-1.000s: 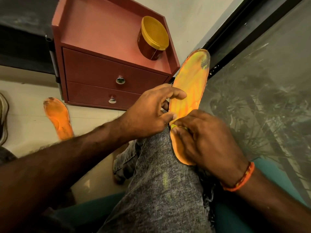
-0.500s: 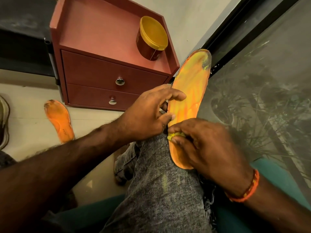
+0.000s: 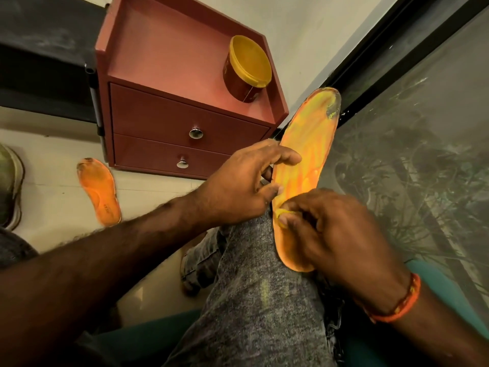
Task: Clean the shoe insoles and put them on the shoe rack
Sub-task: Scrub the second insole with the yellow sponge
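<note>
An orange insole (image 3: 307,154), streaked with yellow paste and dirty at its toe, rests lengthwise on my knee. My left hand (image 3: 238,186) pinches its left edge between thumb and fingers. My right hand (image 3: 333,234) lies over the heel half, fingertips pressed on the surface with yellow paste on one finger. A second orange insole (image 3: 99,192) lies flat on the pale floor at the left.
A red two-drawer cabinet (image 3: 169,120) stands ahead against the wall, with a yellow-lidded tub (image 3: 247,67) on top. A shoe (image 3: 9,186) shows at the left edge. A glass pane with a dark frame (image 3: 423,128) runs along the right.
My right hand's fingertips have slid down the insole toward its heel and a little back up, rubbing paste. The left hand keeps its hold on the edge.
</note>
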